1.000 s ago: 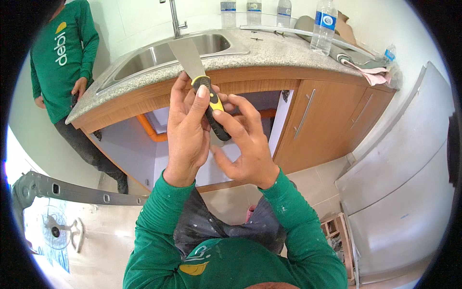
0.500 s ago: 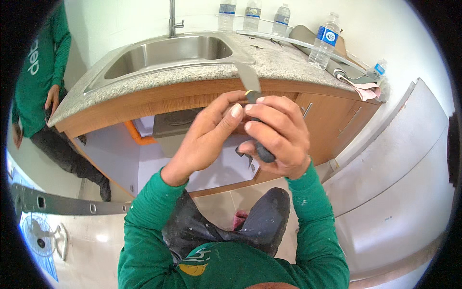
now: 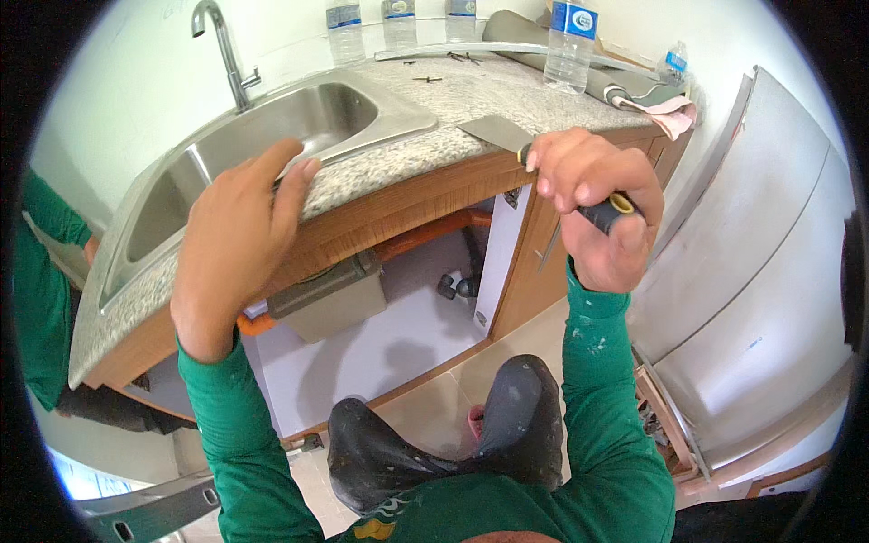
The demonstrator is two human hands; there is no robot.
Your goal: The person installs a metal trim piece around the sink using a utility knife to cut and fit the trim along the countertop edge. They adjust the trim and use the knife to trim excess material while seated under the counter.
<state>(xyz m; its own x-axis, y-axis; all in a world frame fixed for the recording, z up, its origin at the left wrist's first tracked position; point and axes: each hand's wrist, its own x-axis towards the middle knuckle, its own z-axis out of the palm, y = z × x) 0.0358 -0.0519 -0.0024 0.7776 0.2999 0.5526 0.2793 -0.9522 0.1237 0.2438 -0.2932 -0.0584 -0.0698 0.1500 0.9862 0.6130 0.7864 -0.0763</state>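
Observation:
My right hand point(image 3: 605, 204) is wrapped round the black handle of a putty knife point(image 3: 498, 132), which has yellow at the handle's end. Its flat metal blade points left over the front edge of the speckled stone countertop point(image 3: 489, 95); I cannot tell whether it touches the stone. Over the near rim of the steel sink point(image 3: 330, 113) is my left hand point(image 3: 233, 244), its thumb and fingers apart, and I see nothing held in it. Part of the sink basin is hidden behind that hand.
A faucet point(image 3: 231, 68) rises behind the sink. Several water bottles, one a larger bottle point(image 3: 570, 54), stand along the back. Dark screws point(image 3: 462, 57) lie on the counter. Below, the open cabinet holds a grey box point(image 3: 339, 299) and orange pipe point(image 3: 425, 233). Another person point(image 3: 41, 299) stands left.
My hands were together round the putty knife and have parted. The left has moved left over the sink's rim; the right has carried the knife rightward, and my view has shifted.

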